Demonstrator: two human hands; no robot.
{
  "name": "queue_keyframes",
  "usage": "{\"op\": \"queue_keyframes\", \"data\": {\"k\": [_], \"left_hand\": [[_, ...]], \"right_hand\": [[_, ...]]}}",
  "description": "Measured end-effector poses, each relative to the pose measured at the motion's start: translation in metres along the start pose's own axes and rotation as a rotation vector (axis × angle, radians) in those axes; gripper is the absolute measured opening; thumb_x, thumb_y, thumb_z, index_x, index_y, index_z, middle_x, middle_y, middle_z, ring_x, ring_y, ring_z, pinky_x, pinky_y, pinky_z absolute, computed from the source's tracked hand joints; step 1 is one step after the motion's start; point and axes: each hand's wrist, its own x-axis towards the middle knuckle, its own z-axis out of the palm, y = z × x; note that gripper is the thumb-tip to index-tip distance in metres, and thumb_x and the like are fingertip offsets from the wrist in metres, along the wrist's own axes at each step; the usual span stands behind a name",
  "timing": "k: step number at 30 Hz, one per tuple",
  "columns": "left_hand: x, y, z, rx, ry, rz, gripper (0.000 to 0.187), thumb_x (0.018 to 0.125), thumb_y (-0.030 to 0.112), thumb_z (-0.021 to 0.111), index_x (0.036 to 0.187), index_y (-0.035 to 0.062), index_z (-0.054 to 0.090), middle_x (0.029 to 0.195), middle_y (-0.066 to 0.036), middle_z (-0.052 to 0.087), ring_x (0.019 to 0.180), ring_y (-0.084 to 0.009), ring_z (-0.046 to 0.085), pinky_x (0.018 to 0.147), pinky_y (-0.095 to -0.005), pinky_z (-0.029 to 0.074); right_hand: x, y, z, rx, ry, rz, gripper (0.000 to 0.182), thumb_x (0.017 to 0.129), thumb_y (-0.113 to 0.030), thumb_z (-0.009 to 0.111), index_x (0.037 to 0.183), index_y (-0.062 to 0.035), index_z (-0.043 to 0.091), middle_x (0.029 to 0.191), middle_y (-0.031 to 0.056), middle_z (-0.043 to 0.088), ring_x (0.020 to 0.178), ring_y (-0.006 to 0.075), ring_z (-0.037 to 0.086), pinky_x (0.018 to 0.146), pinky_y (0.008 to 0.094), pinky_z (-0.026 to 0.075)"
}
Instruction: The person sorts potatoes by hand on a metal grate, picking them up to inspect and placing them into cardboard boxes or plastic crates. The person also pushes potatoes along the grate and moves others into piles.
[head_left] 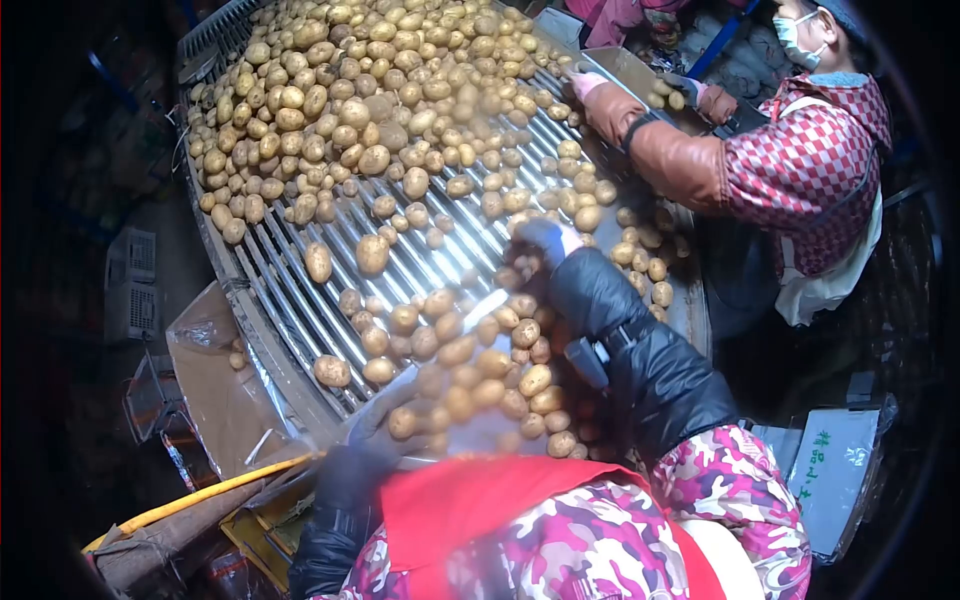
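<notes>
Potatoes (372, 253) lie spread over a rack of metal bars (300, 290), heaped thickly toward the back. My right hand (541, 243), in a bluish glove, reaches over the rack with its fingers curled round a potato (525, 264). Below it, many potatoes crowd onto a pale, flat surface (480, 437) in front of my body. Beside the left edge of that group is my left hand (372, 438), dark-gloved and smeared, its fingers not distinct.
Across the rack at right, a masked co-worker (820, 160) has both hands near a box (622, 72). A cardboard box (215, 375) stands left of the rack, above a yellow hose (200, 490). A labelled carton (832, 470) lies at lower right.
</notes>
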Motion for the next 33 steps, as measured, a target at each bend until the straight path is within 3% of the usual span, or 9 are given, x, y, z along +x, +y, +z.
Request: {"op": "queue_keyframes", "data": {"k": [7,9,12,15,17,25,28,31,33], "left_hand": [[0.012,-0.006,-0.015,0.097,-0.085,0.041,0.086,0.104,0.071,0.031,0.166,0.0133,0.019,0.162,-0.023,0.036,0.133,-0.0425,0.053,0.114,-0.0561,0.045],[0.012,0.001,-0.010,0.007,-0.098,0.034,0.064,0.108,0.050,0.034,0.163,0.0175,0.029,0.163,-0.017,0.037,0.142,-0.0350,0.046,0.119,-0.0532,0.040],[0.016,0.001,-0.008,0.335,-0.059,0.172,0.076,0.103,0.056,0.049,0.161,0.0120,0.031,0.165,-0.013,0.036,0.145,-0.0342,0.044,0.118,-0.0572,0.039],[0.020,-0.003,-0.003,-0.527,-0.189,0.064,0.093,0.095,0.069,0.057,0.161,0.0081,0.032,0.165,-0.014,0.035,0.145,-0.0357,0.044,0.117,-0.0603,0.039],[0.021,-0.001,0.004,-0.448,-0.164,0.051,0.093,0.095,0.071,0.056,0.160,0.0082,0.034,0.164,-0.016,0.037,0.145,-0.0354,0.045,0.117,-0.0596,0.039],[0.004,0.006,0.038,0.432,-0.117,0.237,0.048,0.113,0.033,0.042,0.155,0.0096,0.043,0.138,-0.007,0.059,0.120,-0.0181,0.060,0.098,-0.0358,0.056],[-0.018,0.016,0.071,0.200,-0.014,0.174,0.038,0.114,0.025,0.041,0.147,0.0100,0.051,0.121,-0.004,0.066,0.104,-0.0121,0.065,0.086,-0.0288,0.060],[-0.013,-0.011,0.052,0.109,0.050,0.170,0.039,0.112,0.033,0.047,0.143,0.0105,0.054,0.115,-0.007,0.065,0.101,-0.0160,0.065,0.085,-0.0310,0.060],[0.009,-0.049,0.008,-0.349,-0.281,0.130,0.047,0.110,0.043,0.048,0.141,0.0092,0.056,0.119,-0.008,0.069,0.103,-0.0189,0.067,0.092,-0.0334,0.058]], "right_hand": [[0.046,0.000,0.002,-0.359,-0.077,0.039,0.033,0.095,-0.026,0.062,0.124,-0.0105,0.067,0.113,0.0064,0.068,0.098,0.0157,0.066,0.085,0.0299,0.055],[0.026,-0.003,0.029,-0.245,-0.158,0.168,0.034,0.095,-0.027,0.063,0.123,-0.0083,0.067,0.111,0.0072,0.068,0.093,0.0160,0.066,0.082,0.0301,0.055],[-0.013,-0.016,0.071,0.048,-0.267,0.393,0.036,0.096,-0.029,0.065,0.122,-0.0049,0.067,0.107,0.0084,0.069,0.087,0.0165,0.066,0.078,0.0303,0.056],[-0.052,-0.046,0.106,0.448,-0.292,0.614,0.039,0.096,-0.032,0.066,0.121,-0.0015,0.067,0.103,0.0096,0.069,0.081,0.0170,0.066,0.074,0.0305,0.057],[-0.078,-0.088,0.124,0.745,-0.225,0.733,0.044,0.096,-0.033,0.069,0.125,0.0001,0.065,0.106,0.0105,0.070,0.084,0.0176,0.067,0.079,0.0301,0.057],[-0.107,-0.090,0.153,0.541,-0.432,0.538,0.056,0.097,-0.035,0.072,0.143,-0.0065,0.059,0.116,0.0066,0.069,0.103,0.0136,0.064,0.082,0.0291,0.056],[-0.117,-0.085,0.155,0.282,-0.511,0.335,0.054,0.100,-0.035,0.068,0.145,-0.0086,0.057,0.113,0.0064,0.068,0.097,0.0134,0.065,0.081,0.0269,0.055],[-0.117,-0.069,0.135,0.620,-0.584,0.398,0.051,0.103,-0.036,0.063,0.145,-0.0083,0.056,0.113,0.0079,0.067,0.091,0.0151,0.067,0.078,0.0280,0.056],[-0.130,-0.048,0.144,0.695,-0.392,0.377,0.054,0.099,-0.028,0.066,0.146,-0.0057,0.052,0.121,0.0107,0.066,0.099,0.0193,0.068,0.086,0.0330,0.056]]}}
